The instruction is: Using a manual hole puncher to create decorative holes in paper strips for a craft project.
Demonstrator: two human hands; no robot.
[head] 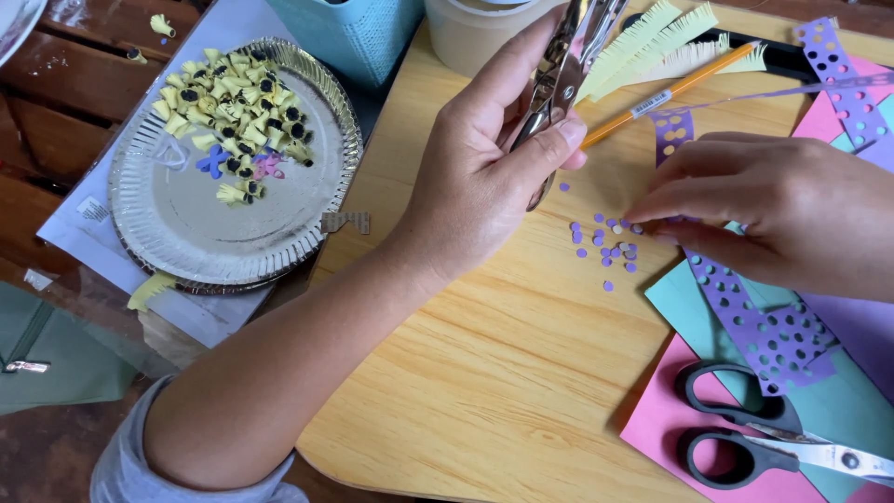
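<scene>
My left hand (489, 163) grips a metal hole punch (563, 70), held upright above a light wooden board (484, 373). My right hand (773, 210) reaches in from the right, its fingertips pinched together at a scatter of small purple paper dots (605, 244) on the board. Whether a dot is between the fingers is hidden. A purple paper strip (768, 331) full of punched holes runs under my right hand.
A silver foil plate (191, 228) with yellow paper curls, black dots and small paper flowers sits at left. Black-handled scissors (754, 438) lie on pink and teal paper at bottom right. An orange pencil (666, 93), fringed yellow paper and a tub stand at the back.
</scene>
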